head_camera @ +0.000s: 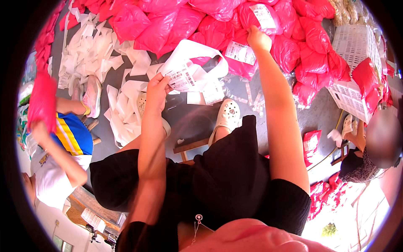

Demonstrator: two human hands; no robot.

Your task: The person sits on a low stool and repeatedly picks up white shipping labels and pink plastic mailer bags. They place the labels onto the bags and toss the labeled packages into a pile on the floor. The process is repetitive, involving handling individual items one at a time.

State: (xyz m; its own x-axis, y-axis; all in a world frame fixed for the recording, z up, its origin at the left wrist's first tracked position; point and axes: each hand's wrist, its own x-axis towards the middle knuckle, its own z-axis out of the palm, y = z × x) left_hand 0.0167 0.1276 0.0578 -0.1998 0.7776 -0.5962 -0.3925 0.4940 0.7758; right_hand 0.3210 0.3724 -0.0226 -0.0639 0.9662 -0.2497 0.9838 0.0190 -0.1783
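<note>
My left hand (157, 93) pinches the end of a white strip of printed labels (182, 78). The strip loops up and away to the right, its blank backing turned outward in places. Farther out, my right hand (259, 39) has its fingers curled at the lower edge of a pink plastic mailing bag (275, 20). That bag bears a white printed label (263, 15); my fingertips are partly hidden against the plastic. Just below this hand lies another pink bag (241, 67) with a label on its top.
A large heap of filled pink bags (176, 28) rises in front. Discarded white backing strips (86, 50) litter the floor at left. White plastic crates (352, 97) stand at right. A person (56, 176) at left holds a pink bag (42, 100); another person (359, 163) sits at far right.
</note>
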